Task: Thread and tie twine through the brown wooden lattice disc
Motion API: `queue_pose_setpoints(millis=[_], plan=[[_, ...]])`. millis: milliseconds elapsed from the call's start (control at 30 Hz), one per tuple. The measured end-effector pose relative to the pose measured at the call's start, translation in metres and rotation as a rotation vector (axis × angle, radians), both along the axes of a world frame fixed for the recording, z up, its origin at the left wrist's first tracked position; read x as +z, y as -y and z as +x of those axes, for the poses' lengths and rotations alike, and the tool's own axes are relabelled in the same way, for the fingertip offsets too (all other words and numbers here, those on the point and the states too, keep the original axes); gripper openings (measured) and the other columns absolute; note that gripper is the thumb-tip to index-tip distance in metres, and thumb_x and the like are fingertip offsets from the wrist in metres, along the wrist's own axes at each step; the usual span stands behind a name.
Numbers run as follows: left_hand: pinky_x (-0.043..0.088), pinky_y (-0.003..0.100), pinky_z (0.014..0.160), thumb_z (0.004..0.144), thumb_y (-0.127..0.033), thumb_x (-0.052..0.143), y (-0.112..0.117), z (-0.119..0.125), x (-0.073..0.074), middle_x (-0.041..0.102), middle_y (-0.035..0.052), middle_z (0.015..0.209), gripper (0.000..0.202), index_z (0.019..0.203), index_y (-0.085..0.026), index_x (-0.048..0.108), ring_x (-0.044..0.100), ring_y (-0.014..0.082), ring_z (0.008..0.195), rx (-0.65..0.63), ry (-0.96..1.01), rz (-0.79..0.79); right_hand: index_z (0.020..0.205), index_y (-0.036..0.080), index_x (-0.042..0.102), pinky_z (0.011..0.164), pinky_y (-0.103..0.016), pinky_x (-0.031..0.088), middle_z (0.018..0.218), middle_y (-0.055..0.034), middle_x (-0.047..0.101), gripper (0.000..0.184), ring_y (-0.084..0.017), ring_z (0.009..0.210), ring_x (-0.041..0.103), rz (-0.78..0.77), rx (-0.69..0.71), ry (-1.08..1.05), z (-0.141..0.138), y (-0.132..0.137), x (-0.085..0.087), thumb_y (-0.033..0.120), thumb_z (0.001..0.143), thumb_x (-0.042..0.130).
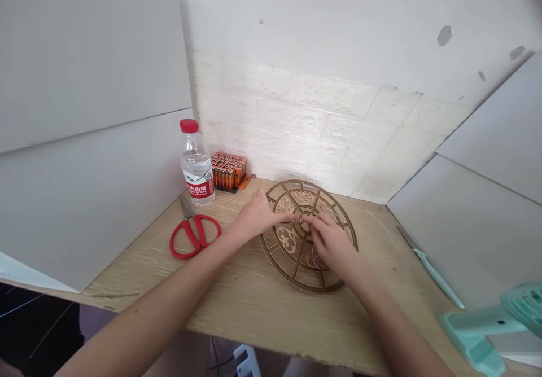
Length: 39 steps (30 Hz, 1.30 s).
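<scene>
A round brown-gold openwork disc (292, 275), with scroll patterns and ring-shaped ribs, lies on the wooden tabletop in front of me. My left hand (259, 213) is over its left side, thumb stretched to the centre; the other fingers are mostly hidden. From the right, my right hand (332, 244) reaches the centre too, thumb and forefinger pinched on a thin wire. A loop of that wire (314, 257) hangs under the right hand, over the disc. Both sets of fingertips nearly meet at the hub. What the left fingers grip is too small to make out.
Red-handled scissors (195, 236) lie left of the disc. Behind them stand a red-capped water bottle (197, 168) and a block of orange batteries (228, 171). A teal-handled knife (438, 278) and a mint-green fan (478, 332) are at right. White walls and panels enclose the table (254, 320).
</scene>
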State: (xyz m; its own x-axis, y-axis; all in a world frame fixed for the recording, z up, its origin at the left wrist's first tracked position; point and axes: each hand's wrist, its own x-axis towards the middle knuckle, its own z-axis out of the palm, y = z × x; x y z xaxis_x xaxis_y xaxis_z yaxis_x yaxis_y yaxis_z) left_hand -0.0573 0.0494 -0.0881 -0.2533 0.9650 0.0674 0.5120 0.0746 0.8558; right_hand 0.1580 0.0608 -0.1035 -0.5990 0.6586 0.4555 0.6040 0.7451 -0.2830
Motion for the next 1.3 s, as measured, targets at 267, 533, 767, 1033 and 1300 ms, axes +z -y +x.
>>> queue_pose_setpoints(millis=[267, 533, 767, 1033, 1300], plan=[[0.04, 0.042, 0.087, 0.04, -0.066, 0.078, -0.001, 0.002, -0.002, 0.052, 0.0216, 0.119, 0.086, 0.103, -0.016, 0.048, 0.052, 0.0433, 0.109, 0.063, -0.24, 0.083, 0.108, 0.02, 0.058, 0.069, -0.03, 0.049, 0.094, -0.0065, 0.059, 0.027, -0.017, 0.082, 0.06, 0.042, 0.038, -0.121, 0.001, -0.002, 0.0, 0.013, 0.091, 0.038], [0.04, 0.043, 0.088, 0.046, -0.076, 0.069, 0.0, 0.005, -0.002, 0.05, 0.0213, 0.118, 0.092, 0.109, -0.014, 0.047, 0.052, 0.0418, 0.107, 0.044, -0.363, 0.061, 0.111, 0.02, 0.057, 0.07, -0.031, 0.051, 0.1, -0.0078, 0.061, 0.03, -0.018, 0.085, 0.061, 0.083, 0.04, -0.137, 0.001, -0.003, 0.0, 0.012, 0.089, 0.039], [0.041, 0.04, 0.085, 0.051, -0.077, 0.065, 0.005, 0.008, 0.004, 0.048, 0.021, 0.122, 0.095, 0.118, -0.013, 0.042, 0.052, 0.0403, 0.108, 0.023, -0.379, 0.045, 0.106, 0.02, 0.058, 0.072, -0.031, 0.05, 0.096, -0.0066, 0.062, 0.026, -0.018, 0.084, 0.061, 0.06, 0.029, -0.158, -0.001, 0.002, 0.004, 0.013, 0.091, 0.039], [0.043, 0.042, 0.084, 0.055, -0.089, 0.046, 0.004, 0.011, 0.006, 0.046, 0.02, 0.118, 0.098, 0.115, -0.011, 0.041, 0.053, 0.0364, 0.105, 0.044, -0.507, 0.034, 0.107, 0.021, 0.058, 0.078, -0.03, 0.05, 0.098, -0.0054, 0.062, 0.029, -0.018, 0.092, 0.06, 0.06, 0.089, -0.166, 0.001, 0.0, 0.004, 0.007, 0.087, 0.041], [0.045, 0.046, 0.083, 0.053, -0.09, 0.046, 0.002, 0.01, 0.002, 0.043, 0.0186, 0.115, 0.102, 0.114, -0.008, 0.041, 0.053, 0.0357, 0.102, 0.077, -0.556, 0.094, 0.109, 0.02, 0.059, 0.079, -0.029, 0.048, 0.099, -0.0051, 0.061, 0.029, -0.017, 0.092, 0.058, 0.051, 0.098, -0.137, 0.001, 0.002, 0.005, 0.009, 0.089, 0.04]])
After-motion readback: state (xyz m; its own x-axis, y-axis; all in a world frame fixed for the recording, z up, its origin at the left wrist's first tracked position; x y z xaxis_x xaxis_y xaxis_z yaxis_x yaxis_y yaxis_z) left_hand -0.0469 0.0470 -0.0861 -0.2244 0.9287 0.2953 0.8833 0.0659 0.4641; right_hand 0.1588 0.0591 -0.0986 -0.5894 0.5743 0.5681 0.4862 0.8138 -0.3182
